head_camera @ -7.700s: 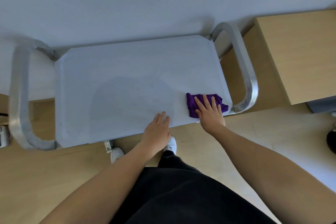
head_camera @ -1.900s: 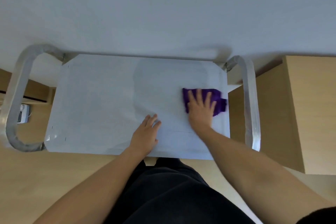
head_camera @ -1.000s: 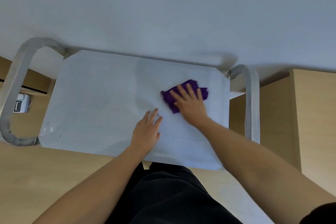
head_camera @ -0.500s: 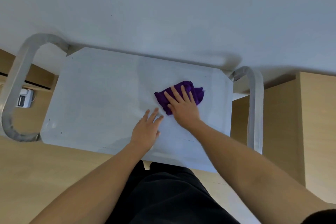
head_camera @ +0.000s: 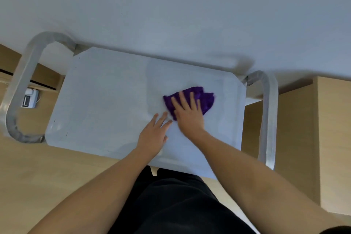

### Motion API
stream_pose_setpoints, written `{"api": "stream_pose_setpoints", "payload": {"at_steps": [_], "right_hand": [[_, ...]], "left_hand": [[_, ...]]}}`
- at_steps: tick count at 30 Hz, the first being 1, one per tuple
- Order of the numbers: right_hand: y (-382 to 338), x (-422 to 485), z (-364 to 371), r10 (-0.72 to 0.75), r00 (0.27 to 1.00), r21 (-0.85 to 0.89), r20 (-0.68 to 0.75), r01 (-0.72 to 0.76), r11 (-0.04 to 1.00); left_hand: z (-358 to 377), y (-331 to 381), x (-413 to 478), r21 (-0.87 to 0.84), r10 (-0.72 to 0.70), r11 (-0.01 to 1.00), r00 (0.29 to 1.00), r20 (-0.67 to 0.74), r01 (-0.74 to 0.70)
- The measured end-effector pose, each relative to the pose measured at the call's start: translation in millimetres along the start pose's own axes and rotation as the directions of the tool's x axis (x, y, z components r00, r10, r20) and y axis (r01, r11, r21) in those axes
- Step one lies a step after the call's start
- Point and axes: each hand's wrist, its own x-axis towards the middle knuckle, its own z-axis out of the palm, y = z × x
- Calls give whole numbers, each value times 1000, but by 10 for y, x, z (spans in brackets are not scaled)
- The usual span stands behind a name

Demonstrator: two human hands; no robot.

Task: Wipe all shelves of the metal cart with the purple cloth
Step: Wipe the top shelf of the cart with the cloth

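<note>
The metal cart's top shelf [head_camera: 106,100] fills the middle of the head view, a flat grey sheet seen from above. A crumpled purple cloth [head_camera: 206,99] lies on its right half. My right hand [head_camera: 188,115] presses flat on the cloth with straight, spread fingers. My left hand [head_camera: 154,135] rests flat on the bare shelf just left of it, fingertips close to the cloth's near corner. The lower shelves are hidden under the top one.
Looped metal handles stand at the cart's left end [head_camera: 20,89] and right end [head_camera: 268,119]. A white wall [head_camera: 171,5] runs behind the cart. A wooden cabinet [head_camera: 322,138] stands at the right. A small white device [head_camera: 29,99] sits on the floor at left.
Over the last second my right hand slid the cloth leftward along the shelf toward the middle; it now sits by my left hand. The left hand stayed in place.
</note>
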Motion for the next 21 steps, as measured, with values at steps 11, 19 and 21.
{"api": "stream_pose_setpoints", "payload": {"at_steps": [11,19,21], "right_hand": [[781,-113,-169,162,985,45,-66,-159,986],[360,-131,-123,318,947,134,-46,-310,941],[300,-126,-123,344,938,143,-44,-335,931]], "left_hand": [[-56,-202,-107,6,80,997,997,8,-80],[-176,-757,-293,22,47,999,999,19,-48],[-235,-995,-344,31,10,999,1000,8,-10]]}}
